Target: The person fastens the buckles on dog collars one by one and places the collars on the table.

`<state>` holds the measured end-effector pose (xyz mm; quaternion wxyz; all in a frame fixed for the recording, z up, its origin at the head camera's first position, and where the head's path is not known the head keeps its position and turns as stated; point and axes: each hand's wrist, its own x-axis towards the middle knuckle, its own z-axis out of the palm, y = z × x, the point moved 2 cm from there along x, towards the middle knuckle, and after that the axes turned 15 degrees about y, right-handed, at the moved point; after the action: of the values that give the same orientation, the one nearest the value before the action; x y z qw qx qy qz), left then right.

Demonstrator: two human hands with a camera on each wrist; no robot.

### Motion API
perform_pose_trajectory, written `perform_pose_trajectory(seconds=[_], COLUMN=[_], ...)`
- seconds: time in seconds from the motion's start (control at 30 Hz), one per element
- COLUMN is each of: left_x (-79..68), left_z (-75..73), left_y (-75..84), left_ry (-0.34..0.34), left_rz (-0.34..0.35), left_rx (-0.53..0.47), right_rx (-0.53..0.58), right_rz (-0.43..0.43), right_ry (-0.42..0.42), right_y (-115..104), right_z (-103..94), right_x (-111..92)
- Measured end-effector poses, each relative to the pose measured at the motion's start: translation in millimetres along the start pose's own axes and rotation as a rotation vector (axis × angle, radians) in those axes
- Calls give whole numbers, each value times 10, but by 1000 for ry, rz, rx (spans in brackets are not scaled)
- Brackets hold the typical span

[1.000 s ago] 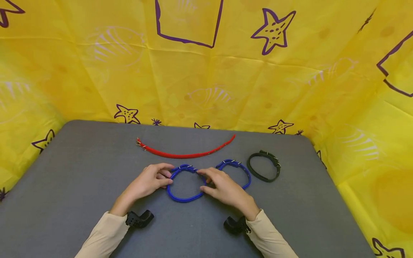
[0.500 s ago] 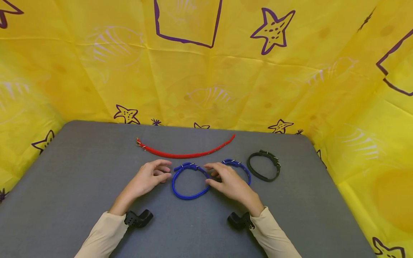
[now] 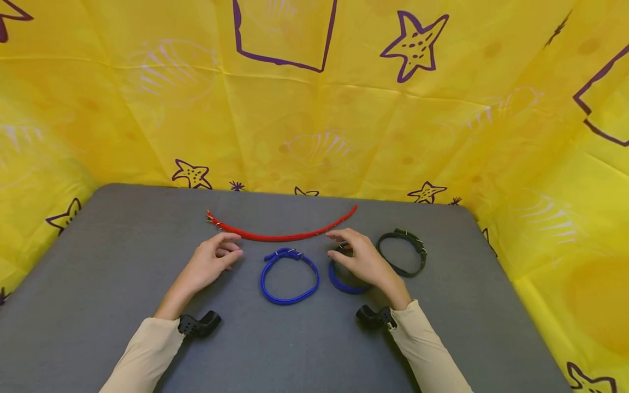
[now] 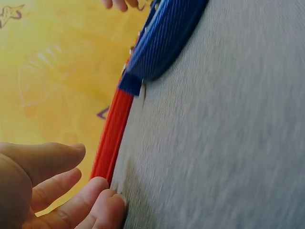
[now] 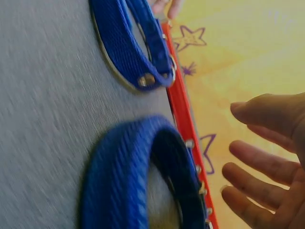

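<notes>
A blue collar (image 3: 285, 301), buckled into a ring, lies on the table between the two hands, with neither touching it. My left hand (image 3: 208, 266) is raised to its left, holding nothing, with fingers loosely bent. To the right, my right hand (image 3: 366, 261) is above a second buckled blue collar (image 3: 346, 288) and hides part of it. In the right wrist view, that hand's fingers (image 5: 257, 157) are spread and apart from the near blue collar (image 5: 114, 181). Behind both hands, a red collar (image 3: 275, 238) lies unbuckled in a long curve, its buckle at the left end.
A dark green collar (image 3: 407, 274), buckled in a ring, lies right of my right hand. The grey table (image 3: 304, 349) meets a yellow cloth backdrop (image 3: 275, 109) printed with starfish and fish at the back and sides.
Both hands have let go of the left blue collar, which shifted slightly right and then stayed put. My left hand has drawn back left; my right has moved right and farther over the table.
</notes>
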<state>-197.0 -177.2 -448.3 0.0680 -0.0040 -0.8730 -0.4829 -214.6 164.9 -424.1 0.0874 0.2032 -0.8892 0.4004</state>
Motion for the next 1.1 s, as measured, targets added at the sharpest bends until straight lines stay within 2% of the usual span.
perform_pose_trajectory(seconds=[0.37,0.67,0.9,1.1], left_x=[150,286,382,485], left_z=[-184,-279,-343,-369], left_y=[-99,-159,-209,-250], left_ry=[98,116,113,111], left_rz=[42,-60,-95,-110], left_rx=[126,108,148,166], right_rx=[12,-19,-56,-89], right_rz=[19,67,76,44], right_ry=[46,14,4,21], right_y=[224,364,445,554], right_z=[-139,-177,-181,-165], right_x=[230,405,516,588])
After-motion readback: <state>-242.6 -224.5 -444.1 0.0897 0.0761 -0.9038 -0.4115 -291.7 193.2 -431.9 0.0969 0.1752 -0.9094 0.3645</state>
